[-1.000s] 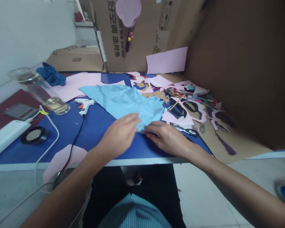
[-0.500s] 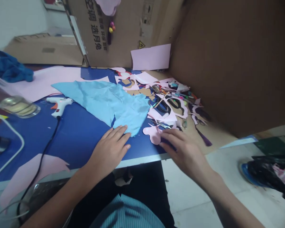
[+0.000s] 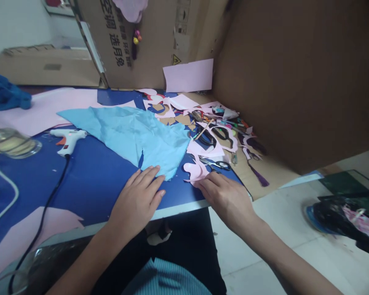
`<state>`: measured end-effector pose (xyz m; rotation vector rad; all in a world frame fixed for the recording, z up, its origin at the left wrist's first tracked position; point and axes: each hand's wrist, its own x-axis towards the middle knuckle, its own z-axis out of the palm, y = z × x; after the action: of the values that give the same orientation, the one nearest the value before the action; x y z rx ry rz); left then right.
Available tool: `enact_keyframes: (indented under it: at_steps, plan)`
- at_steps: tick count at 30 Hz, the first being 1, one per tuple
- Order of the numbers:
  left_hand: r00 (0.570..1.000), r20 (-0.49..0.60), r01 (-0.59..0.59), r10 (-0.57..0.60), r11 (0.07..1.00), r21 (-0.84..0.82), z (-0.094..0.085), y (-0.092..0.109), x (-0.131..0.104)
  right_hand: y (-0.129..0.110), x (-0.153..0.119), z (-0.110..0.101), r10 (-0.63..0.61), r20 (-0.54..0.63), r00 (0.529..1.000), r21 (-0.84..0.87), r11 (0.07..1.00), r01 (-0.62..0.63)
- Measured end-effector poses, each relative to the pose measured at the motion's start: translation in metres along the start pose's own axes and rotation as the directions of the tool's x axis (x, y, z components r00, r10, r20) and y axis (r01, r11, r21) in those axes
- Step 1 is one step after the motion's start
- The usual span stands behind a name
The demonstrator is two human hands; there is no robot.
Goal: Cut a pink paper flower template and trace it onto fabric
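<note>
My left hand lies flat near the table's front edge, fingers stretched out, its fingertips on the lower edge of the light blue cloth. At the right, my right hand is closed, pinching the edge of a pink paper cutout with rounded lobes. The cutout is bent and curls up off the blue table. My right fingertips are partly hidden behind the hand. Just beyond them lie scissors with dark handles, beside more pink paper.
A white glue gun with a black cord lies left of the cloth. Paper scraps, tools and a purple tassel crowd the right side. Tall cardboard panels stand behind and at right. A glass jar lies far left.
My right hand has closed on the pink cutout, which lay flat before and is now bent up at its edge. My left hand stays flat by the cloth. The view has shifted slightly.
</note>
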<state>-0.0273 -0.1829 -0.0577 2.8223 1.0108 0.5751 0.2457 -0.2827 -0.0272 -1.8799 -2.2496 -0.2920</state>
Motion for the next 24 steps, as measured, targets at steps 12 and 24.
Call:
enact_keyframes:
  at_steps: [12, 24]
  plan:
    - [1.000, -0.016, 0.002, -0.002, 1.000, -0.014, 0.000, -0.001, -0.001, -0.011, 0.000, -0.001, 0.049, 0.041, 0.998, 0.005, 0.999, -0.049]
    - [0.998, -0.059, 0.004, -0.007, 0.999, -0.047, 0.002, -0.001, -0.004, -0.014, 0.002, -0.011, -0.011, 0.108, 0.994, -0.070, 0.997, 0.018]
